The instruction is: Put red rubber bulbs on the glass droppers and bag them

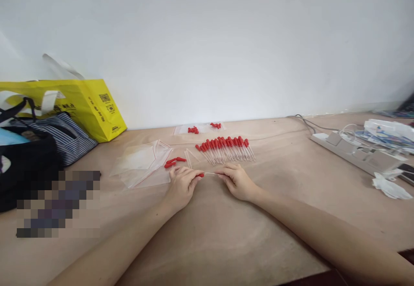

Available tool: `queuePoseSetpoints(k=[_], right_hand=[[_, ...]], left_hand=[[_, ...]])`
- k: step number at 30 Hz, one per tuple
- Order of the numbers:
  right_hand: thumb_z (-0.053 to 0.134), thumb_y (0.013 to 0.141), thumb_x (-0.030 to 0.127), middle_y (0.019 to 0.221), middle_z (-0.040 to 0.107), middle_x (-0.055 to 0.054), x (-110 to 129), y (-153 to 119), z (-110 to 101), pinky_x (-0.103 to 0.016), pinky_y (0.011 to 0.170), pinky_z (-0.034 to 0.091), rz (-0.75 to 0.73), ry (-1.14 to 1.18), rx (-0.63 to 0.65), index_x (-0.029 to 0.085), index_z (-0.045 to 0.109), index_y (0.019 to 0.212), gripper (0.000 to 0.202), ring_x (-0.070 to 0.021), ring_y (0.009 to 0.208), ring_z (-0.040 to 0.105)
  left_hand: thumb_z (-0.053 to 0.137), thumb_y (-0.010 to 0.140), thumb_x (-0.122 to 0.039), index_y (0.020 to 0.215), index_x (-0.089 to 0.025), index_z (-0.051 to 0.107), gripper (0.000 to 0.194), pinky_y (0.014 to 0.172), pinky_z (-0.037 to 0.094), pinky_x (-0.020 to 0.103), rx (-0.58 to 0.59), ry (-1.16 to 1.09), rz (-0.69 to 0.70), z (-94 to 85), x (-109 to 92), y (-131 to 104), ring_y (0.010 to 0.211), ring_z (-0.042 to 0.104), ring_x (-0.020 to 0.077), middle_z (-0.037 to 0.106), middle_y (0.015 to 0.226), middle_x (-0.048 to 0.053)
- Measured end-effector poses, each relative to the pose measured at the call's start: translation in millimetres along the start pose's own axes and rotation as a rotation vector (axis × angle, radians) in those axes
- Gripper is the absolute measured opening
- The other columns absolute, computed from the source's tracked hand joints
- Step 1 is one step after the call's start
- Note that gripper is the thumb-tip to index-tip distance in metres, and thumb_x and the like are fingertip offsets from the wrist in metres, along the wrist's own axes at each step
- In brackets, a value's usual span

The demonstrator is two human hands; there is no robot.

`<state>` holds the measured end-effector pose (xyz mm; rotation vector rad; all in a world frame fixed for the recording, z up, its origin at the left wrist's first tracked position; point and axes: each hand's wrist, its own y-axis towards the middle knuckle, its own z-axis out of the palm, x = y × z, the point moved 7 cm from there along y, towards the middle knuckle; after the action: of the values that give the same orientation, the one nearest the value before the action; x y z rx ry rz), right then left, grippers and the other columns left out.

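Note:
Between the fingertips of my left hand (183,184) is a small red cap (200,175), pinched close above the table. My right hand (237,181) pinches the far end of a thin white stick (211,174); its left end meets or nearly meets the cap, I cannot tell which. Behind my hands lies a row of red-headed white sticks (223,143), side by side with heads toward the wall. Several loose red pieces (170,161) lie just beyond my left hand, near a few bare white sticks (188,158).
Clear zip bags (129,161) lie left of my hands. Two small red piles (193,130) rest on clear plastic near the wall. A yellow bag (93,126), a striped pouch (64,135) and a pixelated object (61,208) are left. A power strip (336,148) and crumpled tissue (390,187) are right.

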<state>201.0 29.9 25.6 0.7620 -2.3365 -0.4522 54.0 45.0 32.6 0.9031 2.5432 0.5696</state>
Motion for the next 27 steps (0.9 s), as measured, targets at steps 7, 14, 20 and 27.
queuePoseSetpoints(k=[7,14,20,27], right_hand=[[0.043,0.084,0.015,0.085,0.061,-0.004,4.8,-0.5,1.5,-0.027,0.069,0.032,-0.025,0.035,-0.011,0.02,0.06,0.099,0.023,-0.0137,0.079,0.054],[0.044,0.085,0.019,0.077,0.061,-0.003,9.0,0.4,3.4,-0.028,0.07,0.028,-0.108,-0.028,-0.031,0.017,0.062,0.092,0.019,-0.0123,0.072,0.052],[0.037,0.085,0.013,0.073,0.058,-0.003,16.8,1.8,5.8,-0.028,0.07,0.024,-0.252,-0.189,0.016,0.016,0.061,0.084,0.024,-0.011,0.067,0.048],[0.038,0.084,0.012,0.069,0.057,-0.003,22.8,2.7,8.6,-0.027,0.067,0.023,-0.307,-0.195,-0.012,0.014,0.06,0.083,0.022,-0.011,0.063,0.047]], left_hand=[[0.042,0.086,-0.025,0.088,-0.023,0.058,0.017,0.085,0.022,0.04,-0.018,-0.056,0.001,-3.2,-5.9,0.5,0.081,0.055,0.0174,0.066,0.081,-0.001],[0.043,0.084,-0.028,0.083,-0.023,0.06,0.018,0.081,0.026,0.038,0.012,-0.146,-0.073,-2.1,-8.0,0.8,0.077,0.055,0.0175,0.064,0.077,-0.001],[0.045,0.082,-0.027,0.078,-0.021,0.06,0.016,0.079,0.027,0.037,0.039,-0.141,-0.087,2.6,-5.9,-0.3,0.076,0.055,0.0172,0.064,0.074,-0.002],[0.044,0.082,-0.027,0.074,-0.02,0.058,0.017,0.08,0.026,0.038,0.012,-0.104,-0.012,-0.7,-13.5,0.7,0.073,0.054,0.0164,0.062,0.07,-0.001]])
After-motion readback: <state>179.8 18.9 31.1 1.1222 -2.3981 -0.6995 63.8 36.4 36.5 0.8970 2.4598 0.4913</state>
